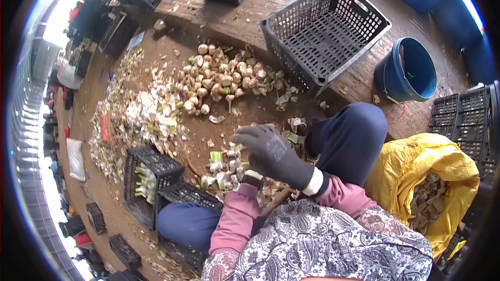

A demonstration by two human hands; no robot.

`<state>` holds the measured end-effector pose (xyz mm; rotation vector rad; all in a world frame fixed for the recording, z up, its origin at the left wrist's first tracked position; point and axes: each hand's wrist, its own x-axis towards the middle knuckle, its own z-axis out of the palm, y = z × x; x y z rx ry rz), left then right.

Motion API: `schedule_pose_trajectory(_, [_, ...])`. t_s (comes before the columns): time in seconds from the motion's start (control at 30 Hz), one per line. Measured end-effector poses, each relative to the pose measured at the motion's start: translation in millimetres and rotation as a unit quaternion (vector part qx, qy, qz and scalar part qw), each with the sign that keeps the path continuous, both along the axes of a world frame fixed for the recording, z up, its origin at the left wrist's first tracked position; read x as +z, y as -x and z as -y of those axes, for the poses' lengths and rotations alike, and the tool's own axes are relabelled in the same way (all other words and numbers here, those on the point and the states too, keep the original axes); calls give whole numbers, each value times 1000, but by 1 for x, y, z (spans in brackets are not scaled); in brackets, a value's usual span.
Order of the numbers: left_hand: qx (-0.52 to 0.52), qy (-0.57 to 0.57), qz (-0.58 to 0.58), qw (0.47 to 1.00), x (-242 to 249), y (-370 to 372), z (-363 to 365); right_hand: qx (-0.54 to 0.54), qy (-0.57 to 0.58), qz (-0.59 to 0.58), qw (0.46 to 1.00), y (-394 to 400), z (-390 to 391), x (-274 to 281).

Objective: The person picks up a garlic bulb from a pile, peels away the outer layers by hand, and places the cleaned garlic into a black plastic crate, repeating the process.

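My right hand (pixel 276 156), in a dark grey glove with a white cuff, reaches leftward in front of my lap. Its fingers look stretched out and slightly bent, and nothing shows in them. My left hand is almost wholly hidden beneath it; only the dark, pale-edged wrist cuff (pixel 253 178) and the pink sleeve (pixel 237 211) show. A brown wooden stick or handle (pixel 276 201) lies below the wrists. Just under the hands, cut garlic pieces and green stems (pixel 216 161) cover the floor. Beyond them is a heap of garlic bulbs (pixel 224 79) with stems and roots.
A black crate (pixel 302 57) and a blue bucket (pixel 383 75) stand on a wooden platform ahead. A yellow sack (pixel 396 161) holding dry skins is at my right. At my left stands a black crate (pixel 156 164) with pale-green stalks. Garlic peelings (pixel 140 112) spread leftward.
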<state>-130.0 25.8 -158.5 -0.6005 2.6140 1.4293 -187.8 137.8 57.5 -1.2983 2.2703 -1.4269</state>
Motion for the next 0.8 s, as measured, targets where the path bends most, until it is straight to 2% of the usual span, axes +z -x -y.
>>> schedule_pose_trajectory(0.1, [-16, 83, -35, 996, -7, 63, 11, -43, 47, -7, 998, 12, -20, 13])
schedule_pose_trajectory(0.23, [-124, 232, -9, 965, -31, 149, 15, -71, 27, 24, 997, 39, -34, 33])
schedule_pose_trajectory(0.3, [-187, 300, 24, 935, -45, 188, 16, -72, 9, 49, 996, 52, -34, 31])
schedule_pose_trajectory(0.33, [-241, 287, -20, 927, -73, 206, 21, -64, -25, 72, 995, 58, -34, 28])
schedule_pose_trajectory(0.43, [-283, 365, 32, 886, -69, 264, 20, -60, -49, 131, 988, 75, -28, 8])
schedule_pose_trajectory(0.47, [-316, 437, 43, 841, -83, 275, 23, -49, -64, 158, 984, 81, -29, 6])
schedule_pose_trajectory(0.57, [-226, 442, -92, 863, -153, 276, 44, -62, -99, 211, 970, 102, -16, 12])
schedule_pose_trajectory(0.63, [-282, 422, 113, 854, -153, 275, 52, -56, -112, 228, 966, 104, -15, 2])
schedule_pose_trajectory(0.67, [-278, 399, 152, 860, -159, 273, 63, -59, -120, 227, 965, 103, -14, -3])
schedule_pose_trajectory(0.77, [-281, 465, 137, 829, -170, 255, 76, -51, -121, 229, 964, 102, -12, -8])
schedule_pose_trajectory(0.8, [-312, 420, 119, 844, -104, 248, 83, -46, -116, 235, 964, 101, -11, -7])
